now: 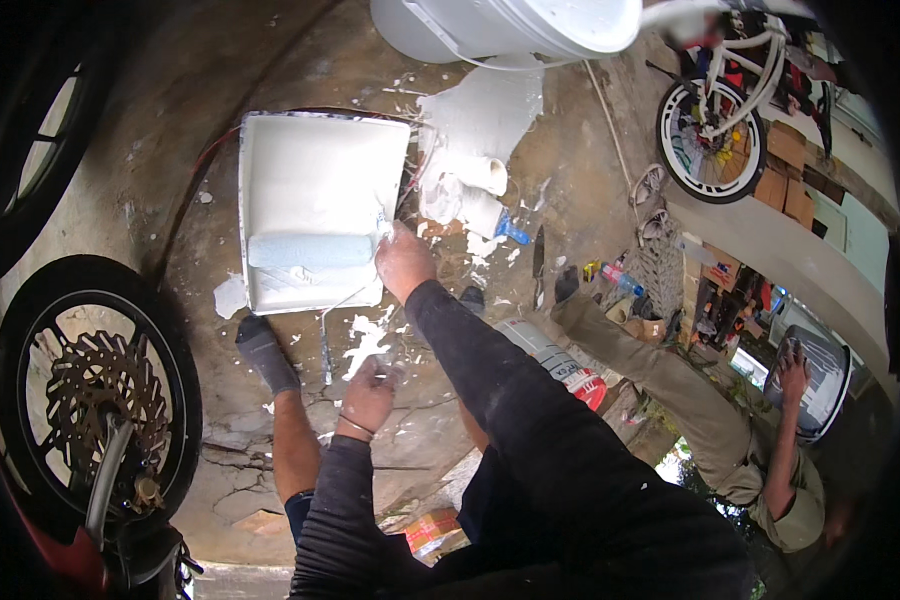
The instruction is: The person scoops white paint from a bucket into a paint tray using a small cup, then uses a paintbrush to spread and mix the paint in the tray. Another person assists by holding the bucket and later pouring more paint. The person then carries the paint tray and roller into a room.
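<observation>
A white paint tray (322, 180) lies on the floor in front of me, coated with white paint. Across its near end rests a pale paint roller (310, 251), whose bent wire frame and handle (327, 360) reach out over the near rim. My right hand (406, 262) is closed at the tray's right rim, beside the roller's end; what its fingers grip is hidden. My left hand (370, 393), paint-smeared, hovers near the roller handle with fingers curled; I cannot make out anything in them. A blue-handled paintbrush (510, 229) lies right of the tray.
A large white bucket (400, 30) stands beyond the tray. Motorcycle wheels (95, 400) are at the left, a bicycle wheel (712, 140) at the far right. Near my right arm lies a paint container (555, 360). At right, another person's hand (794, 372) touches a grey bucket (815, 390).
</observation>
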### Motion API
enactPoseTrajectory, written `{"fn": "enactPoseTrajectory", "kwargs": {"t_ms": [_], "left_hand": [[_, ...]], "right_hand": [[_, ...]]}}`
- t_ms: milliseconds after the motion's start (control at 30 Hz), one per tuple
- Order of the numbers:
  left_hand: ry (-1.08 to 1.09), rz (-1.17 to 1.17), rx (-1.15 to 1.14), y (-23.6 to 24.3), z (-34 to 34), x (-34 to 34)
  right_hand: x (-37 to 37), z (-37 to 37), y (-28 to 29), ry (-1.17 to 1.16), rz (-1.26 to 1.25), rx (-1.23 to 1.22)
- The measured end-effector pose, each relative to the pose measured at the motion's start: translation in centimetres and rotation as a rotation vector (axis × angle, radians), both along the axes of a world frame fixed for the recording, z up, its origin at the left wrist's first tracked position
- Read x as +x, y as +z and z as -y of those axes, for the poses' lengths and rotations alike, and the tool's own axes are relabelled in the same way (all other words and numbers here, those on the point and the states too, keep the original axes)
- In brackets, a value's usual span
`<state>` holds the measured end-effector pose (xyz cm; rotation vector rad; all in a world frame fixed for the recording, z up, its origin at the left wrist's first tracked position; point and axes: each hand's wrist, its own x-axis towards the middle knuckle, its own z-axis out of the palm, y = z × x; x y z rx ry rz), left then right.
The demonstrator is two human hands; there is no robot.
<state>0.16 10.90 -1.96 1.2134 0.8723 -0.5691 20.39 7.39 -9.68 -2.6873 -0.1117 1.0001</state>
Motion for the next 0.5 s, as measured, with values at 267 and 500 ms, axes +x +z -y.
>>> {"fn": "enactPoseTrajectory", "kwargs": {"t_ms": [267, 500], "left_hand": [[-0.141, -0.119, 0.134, -1.4, -0.6, -2.3], [-0.003, -0.104, 0.236, -2.3, -0.8, -7.4]], "right_hand": [[3.7, 5.2, 0.4, 0.113, 0.044, 0.106], [4.2, 7.3, 0.5, 0.178, 0.018, 0.083]]}}
